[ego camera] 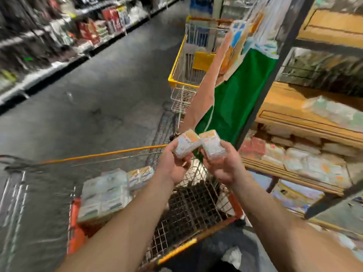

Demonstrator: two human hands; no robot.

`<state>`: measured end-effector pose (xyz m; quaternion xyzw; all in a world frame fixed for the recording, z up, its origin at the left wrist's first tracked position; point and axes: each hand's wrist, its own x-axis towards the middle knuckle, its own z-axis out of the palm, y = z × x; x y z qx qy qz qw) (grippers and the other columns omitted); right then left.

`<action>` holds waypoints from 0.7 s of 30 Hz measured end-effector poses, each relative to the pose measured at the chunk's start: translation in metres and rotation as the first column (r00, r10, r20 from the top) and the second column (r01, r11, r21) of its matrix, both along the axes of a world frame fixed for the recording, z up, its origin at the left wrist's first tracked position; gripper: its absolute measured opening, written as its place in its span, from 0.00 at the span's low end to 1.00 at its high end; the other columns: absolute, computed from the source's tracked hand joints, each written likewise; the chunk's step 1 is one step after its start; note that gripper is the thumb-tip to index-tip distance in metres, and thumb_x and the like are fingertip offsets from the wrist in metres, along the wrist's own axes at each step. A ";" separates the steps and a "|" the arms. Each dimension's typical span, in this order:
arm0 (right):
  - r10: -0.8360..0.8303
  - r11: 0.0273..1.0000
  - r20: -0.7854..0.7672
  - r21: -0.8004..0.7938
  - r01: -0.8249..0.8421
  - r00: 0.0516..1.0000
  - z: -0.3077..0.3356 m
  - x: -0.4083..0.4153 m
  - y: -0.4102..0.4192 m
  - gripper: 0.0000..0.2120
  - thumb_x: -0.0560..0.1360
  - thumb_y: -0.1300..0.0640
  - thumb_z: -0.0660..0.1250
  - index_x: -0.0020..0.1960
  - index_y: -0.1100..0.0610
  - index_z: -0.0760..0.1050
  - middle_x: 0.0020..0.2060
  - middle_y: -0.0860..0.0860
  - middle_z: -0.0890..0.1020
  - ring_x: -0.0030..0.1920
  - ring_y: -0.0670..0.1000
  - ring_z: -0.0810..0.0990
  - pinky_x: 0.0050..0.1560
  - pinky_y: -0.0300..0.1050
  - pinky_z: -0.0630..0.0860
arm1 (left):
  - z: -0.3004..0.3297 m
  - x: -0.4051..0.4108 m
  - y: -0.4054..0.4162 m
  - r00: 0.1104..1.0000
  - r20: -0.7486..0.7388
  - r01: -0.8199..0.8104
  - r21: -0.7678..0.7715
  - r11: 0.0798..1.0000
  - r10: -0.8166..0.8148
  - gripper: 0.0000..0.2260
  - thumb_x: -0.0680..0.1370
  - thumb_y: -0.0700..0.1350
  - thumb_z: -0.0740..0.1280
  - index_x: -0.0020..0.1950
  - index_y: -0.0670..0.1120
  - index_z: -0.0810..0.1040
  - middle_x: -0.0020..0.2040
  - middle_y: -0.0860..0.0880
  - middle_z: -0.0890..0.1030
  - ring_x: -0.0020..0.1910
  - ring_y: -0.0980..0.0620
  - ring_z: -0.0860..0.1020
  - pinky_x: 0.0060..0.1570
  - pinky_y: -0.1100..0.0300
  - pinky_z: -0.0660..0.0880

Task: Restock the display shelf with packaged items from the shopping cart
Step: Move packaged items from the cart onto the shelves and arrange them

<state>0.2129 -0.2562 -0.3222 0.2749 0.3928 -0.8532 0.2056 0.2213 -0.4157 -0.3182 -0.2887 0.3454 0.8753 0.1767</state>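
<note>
While both arms reach out over the orange shopping cart (231,209), I see each hand carrying one small wrapped pack. My left hand (172,165) has its fingers curled round the left pack (186,145), and my right hand (224,163) grips the right pack (212,144) the same way — the two packs touch at their upper corners, raised above the cart's far end. Down in the cart, a stack of packaged items (106,195) sits against its left side, with one more pack (140,176) just beyond it. To the right stands the wooden display shelf (294,118); its lower level holds rows of similar packs (306,160), though motion blur keeps me from reading any labels. A green banner (235,99) hangs at the shelf's near post. Further up the aisle — well apart from me — a yellow-rimmed cart (182,79) stands, and blurred stocked shelves (59,36) line the left side.
</note>
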 end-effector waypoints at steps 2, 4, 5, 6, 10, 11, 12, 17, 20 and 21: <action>0.054 0.996 0.022 0.064 -0.056 0.998 -0.010 0.005 -0.028 0.15 0.77 0.46 0.61 0.55 0.55 0.78 0.41 0.53 0.82 0.38 0.49 0.77 0.39 0.43 0.71 | -0.015 0.011 -0.024 0.996 0.048 -0.073 -0.039 0.997 0.074 0.11 0.79 0.51 0.63 0.51 0.44 0.79 0.41 0.45 0.76 0.33 0.52 0.71 0.31 0.61 0.65; 0.129 0.984 0.027 0.121 -0.131 0.991 -0.020 0.011 -0.050 0.12 0.77 0.46 0.61 0.47 0.50 0.81 0.38 0.49 0.80 0.34 0.46 0.74 0.39 0.42 0.68 | -0.035 0.022 -0.046 0.978 0.128 -0.152 -0.102 0.983 0.164 0.11 0.78 0.50 0.66 0.52 0.44 0.78 0.44 0.45 0.76 0.35 0.52 0.70 0.32 0.61 0.66; 0.153 0.977 0.034 0.142 -0.156 0.988 -0.028 0.012 -0.058 0.11 0.77 0.47 0.61 0.45 0.49 0.81 0.37 0.48 0.80 0.34 0.46 0.73 0.39 0.43 0.67 | -0.043 0.028 -0.055 0.967 0.162 -0.175 -0.127 0.976 0.195 0.12 0.77 0.50 0.68 0.54 0.44 0.78 0.46 0.45 0.76 0.35 0.52 0.69 0.31 0.60 0.66; 0.172 0.973 0.052 0.145 -0.178 0.984 -0.037 0.015 -0.068 0.10 0.77 0.47 0.62 0.47 0.49 0.80 0.37 0.48 0.80 0.34 0.46 0.73 0.38 0.43 0.67 | -0.055 0.034 -0.065 0.955 0.194 -0.198 -0.146 0.969 0.224 0.12 0.77 0.50 0.68 0.56 0.44 0.78 0.47 0.45 0.76 0.35 0.52 0.68 0.31 0.61 0.66; 0.225 0.945 0.177 0.201 -0.259 0.958 -0.070 0.022 -0.095 0.09 0.79 0.50 0.62 0.51 0.54 0.77 0.39 0.51 0.80 0.36 0.48 0.73 0.36 0.41 0.66 | -0.097 0.054 -0.091 0.906 0.304 -0.245 -0.189 0.951 0.294 0.08 0.79 0.47 0.68 0.53 0.43 0.76 0.44 0.44 0.75 0.33 0.52 0.68 0.30 0.62 0.66; 0.256 0.926 0.203 0.229 -0.300 0.945 -0.085 0.023 -0.099 0.09 0.80 0.50 0.61 0.53 0.54 0.77 0.41 0.51 0.81 0.37 0.48 0.74 0.36 0.41 0.67 | -0.108 0.058 -0.097 0.893 0.330 -0.248 -0.201 0.947 0.304 0.08 0.79 0.47 0.68 0.51 0.44 0.75 0.41 0.44 0.74 0.31 0.52 0.68 0.29 0.62 0.65; 0.293 0.905 0.214 0.253 -0.343 0.932 -0.094 0.025 -0.102 0.11 0.80 0.50 0.60 0.55 0.54 0.77 0.42 0.51 0.82 0.38 0.48 0.75 0.36 0.42 0.67 | -0.116 0.062 -0.100 0.885 0.351 -0.238 -0.222 0.946 0.305 0.07 0.79 0.47 0.68 0.50 0.44 0.75 0.39 0.45 0.73 0.30 0.52 0.68 0.27 0.62 0.64; 0.479 0.727 0.288 0.398 -0.559 0.829 -0.161 0.025 -0.118 0.09 0.80 0.55 0.61 0.45 0.56 0.77 0.25 0.47 0.80 0.26 0.44 0.74 0.34 0.42 0.66 | -0.164 0.082 -0.117 0.811 0.483 -0.196 -0.305 0.932 0.329 0.07 0.78 0.46 0.68 0.54 0.44 0.77 0.40 0.46 0.75 0.30 0.54 0.69 0.25 0.65 0.63; 0.591 0.613 0.284 0.451 -0.649 0.755 -0.189 0.025 -0.127 0.08 0.79 0.56 0.63 0.48 0.60 0.76 0.32 0.50 0.78 0.26 0.46 0.69 0.28 0.40 0.62 | -0.193 0.087 -0.121 0.766 0.520 -0.211 -0.352 0.912 0.378 0.12 0.76 0.48 0.71 0.56 0.45 0.78 0.50 0.45 0.79 0.31 0.54 0.70 0.19 0.66 0.62; 0.613 0.575 0.295 0.470 -0.670 0.733 -0.199 0.024 -0.130 0.10 0.79 0.54 0.64 0.50 0.61 0.76 0.35 0.52 0.78 0.28 0.46 0.69 0.28 0.40 0.62 | -0.199 0.087 -0.122 0.750 0.532 -0.214 -0.368 0.905 0.393 0.13 0.75 0.49 0.72 0.56 0.45 0.79 0.52 0.45 0.79 0.31 0.54 0.70 0.18 0.66 0.62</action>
